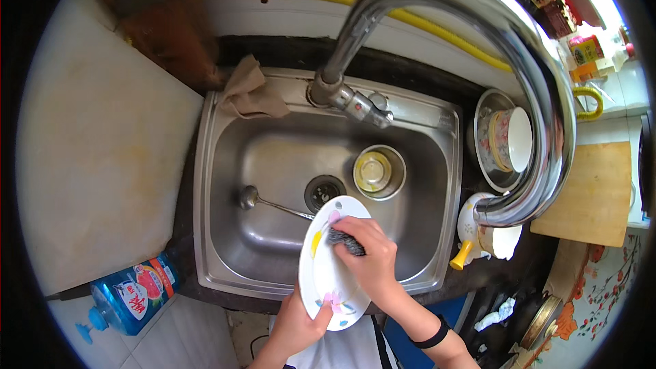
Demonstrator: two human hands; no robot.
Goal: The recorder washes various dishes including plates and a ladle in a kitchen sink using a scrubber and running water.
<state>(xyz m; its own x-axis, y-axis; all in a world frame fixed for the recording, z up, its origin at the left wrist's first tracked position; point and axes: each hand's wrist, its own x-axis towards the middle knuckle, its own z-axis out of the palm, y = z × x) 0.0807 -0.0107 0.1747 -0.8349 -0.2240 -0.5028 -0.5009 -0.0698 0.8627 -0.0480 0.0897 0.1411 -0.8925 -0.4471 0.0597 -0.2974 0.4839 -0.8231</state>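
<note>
A white plate (320, 266) with painted flowers is tilted over the front rim of the sink. My left hand (302, 320) grips its lower edge, thumb on the face. In my right hand (371, 256) is a dark grey scouring pad (346, 242), pressed against the plate's face. Below and behind the plate lies a metal ladle (249, 197) on the sink bottom, the end of its handle hidden by the plate. A steel cup (394, 184) with yellowish residue inside stands right of the drain (324, 193).
The stainless steel sink (202, 225) sits under a tall chrome faucet (548, 113) that arches to the right. A brown cloth (251, 92) drapes over the back left corner. Bowls (517, 138) stand right, a blue soap bottle (136, 294) left, and a wooden board (589, 195) far right.
</note>
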